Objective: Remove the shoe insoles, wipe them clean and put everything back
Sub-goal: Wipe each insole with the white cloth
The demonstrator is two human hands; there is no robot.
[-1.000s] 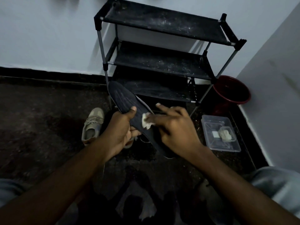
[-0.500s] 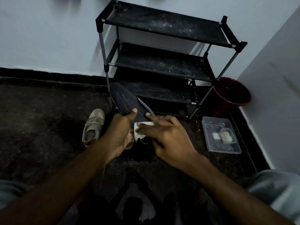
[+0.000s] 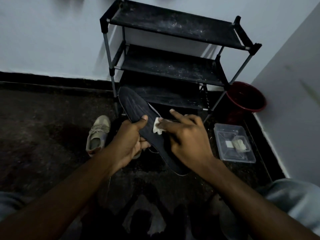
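Because the insole [image 3: 136, 108] hangs in the air, gripped only at its middle, the main risk I see is flex. If the wiping pressure lands toward the free toe end or the heel, the thin foam could bend away and the wipe [image 3: 156, 128] would skate over it without cleaning, or the insole could twist out of the grip and drop to the dark floor [image 3: 43, 135]. The wipe is small and bunched, so it could also slip from under the fingers on a long stroke.

The left hand [image 3: 129, 144] comes in from the lower left and grips the insole, thumb on top and fingers curled beneath. The insole runs diagonally, its toe up near the foot of the shoe rack [image 3: 173, 66] and its heel down under the right wrist. The right hand [image 3: 187, 137] lies across the insole from the right and holds the wipe against the upper face with its thumb, index finger lifted straight. The grip underneath is hidden from me.

A beige shoe [image 3: 98, 134] lies on the floor just left of the left hand.
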